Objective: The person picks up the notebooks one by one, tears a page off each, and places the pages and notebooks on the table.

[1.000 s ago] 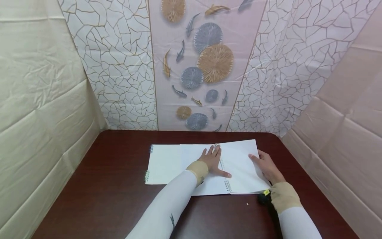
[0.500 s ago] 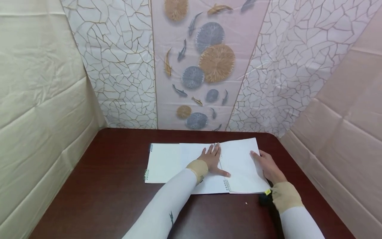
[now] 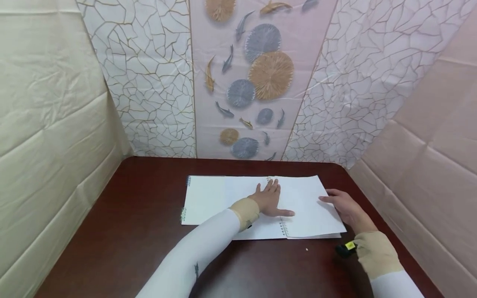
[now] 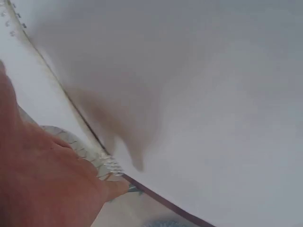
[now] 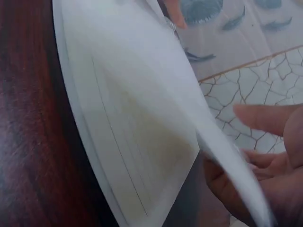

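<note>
A spiral notebook (image 3: 305, 203) lies open on the table, white pages showing on both sides of its binding (image 3: 284, 227). My left hand (image 3: 268, 202) rests on it near the binding, fingers spread and thumb out to the right. In the left wrist view, white paper (image 4: 213, 94) fills most of the frame. My right hand (image 3: 348, 207) is at the right edge of a lifted page. In the right wrist view, that page (image 5: 142, 52) is blurred and bowed, with the fingers partly behind it and the thumb (image 5: 260, 116) apart from it. Lined paper (image 5: 123, 156) shows underneath.
Another open spiral-bound page (image 3: 205, 198) lies at the left, its coils along the left side. A black object with a yellow tag (image 3: 346, 248) sits by the right wrist. The dark wooden table (image 3: 130, 231) is bordered by patterned cloth (image 3: 156, 103) behind.
My right hand has moved right, and its thumb has come away from the page. The page's near corner has shifted right. My left hand has stayed near the binding.
</note>
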Tool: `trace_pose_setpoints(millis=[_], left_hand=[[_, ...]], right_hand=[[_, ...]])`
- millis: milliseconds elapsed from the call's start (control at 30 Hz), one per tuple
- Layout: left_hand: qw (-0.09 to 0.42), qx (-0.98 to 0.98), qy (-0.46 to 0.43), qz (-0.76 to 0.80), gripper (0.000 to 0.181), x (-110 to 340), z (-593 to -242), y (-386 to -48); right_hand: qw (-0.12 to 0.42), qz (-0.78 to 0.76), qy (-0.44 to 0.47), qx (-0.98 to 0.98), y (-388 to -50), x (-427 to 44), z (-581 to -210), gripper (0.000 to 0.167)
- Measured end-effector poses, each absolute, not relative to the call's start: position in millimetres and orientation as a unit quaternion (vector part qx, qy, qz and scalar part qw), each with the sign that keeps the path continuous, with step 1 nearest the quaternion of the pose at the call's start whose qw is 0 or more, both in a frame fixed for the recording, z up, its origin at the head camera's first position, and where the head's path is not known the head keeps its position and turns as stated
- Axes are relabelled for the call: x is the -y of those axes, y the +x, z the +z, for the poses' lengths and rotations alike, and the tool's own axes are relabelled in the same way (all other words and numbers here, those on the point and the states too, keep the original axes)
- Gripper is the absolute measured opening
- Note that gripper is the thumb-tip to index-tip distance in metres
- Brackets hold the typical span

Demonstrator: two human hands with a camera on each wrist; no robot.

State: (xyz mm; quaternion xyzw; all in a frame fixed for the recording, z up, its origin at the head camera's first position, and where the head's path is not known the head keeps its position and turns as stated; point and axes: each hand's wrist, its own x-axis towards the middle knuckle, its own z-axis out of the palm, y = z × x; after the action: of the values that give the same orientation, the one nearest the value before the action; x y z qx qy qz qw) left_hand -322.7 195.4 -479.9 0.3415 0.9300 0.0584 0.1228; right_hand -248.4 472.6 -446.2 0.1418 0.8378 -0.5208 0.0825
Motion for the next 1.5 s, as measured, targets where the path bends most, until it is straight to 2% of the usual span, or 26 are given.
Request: trace_pose_setpoints(millis=[133,267,433,633,1067,1267,1500], left_hand=[[0.142,-0.926,0.345,0.059,0.130,-198,-469,-310],[0.140,-0.927,0.347,0.032,0.133,-197,-468,-300],[0.125,-0.930,0.347,0.007,0.132,-194,-482,-300],[0.134,-0.927,0.349,0.027,0.127,-189,-482,-297],[0.148,-0.920,0.362,0.034,0.121,-175,-458,-284],[0.141,-0.925,0.352,0.026,0.118,-180,-468,-289],[0.163,-0.927,0.335,0.028,0.130,-196,-503,-315]], right_hand=[[0.051,-0.506,0.135,-0.850,-241,-475,-445,0.055],[-0.013,-0.439,0.102,-0.893,-237,-477,-452,0.036],[-0.095,-0.340,0.048,-0.934,-233,-473,-466,0.032],[-0.169,-0.287,0.043,-0.942,-228,-471,-473,0.031],[-0.198,-0.257,0.056,-0.944,-213,-484,-465,0.026],[-0.195,-0.271,0.064,-0.940,-204,-492,-462,0.032],[-0.191,-0.329,0.044,-0.924,-210,-496,-451,0.041]])
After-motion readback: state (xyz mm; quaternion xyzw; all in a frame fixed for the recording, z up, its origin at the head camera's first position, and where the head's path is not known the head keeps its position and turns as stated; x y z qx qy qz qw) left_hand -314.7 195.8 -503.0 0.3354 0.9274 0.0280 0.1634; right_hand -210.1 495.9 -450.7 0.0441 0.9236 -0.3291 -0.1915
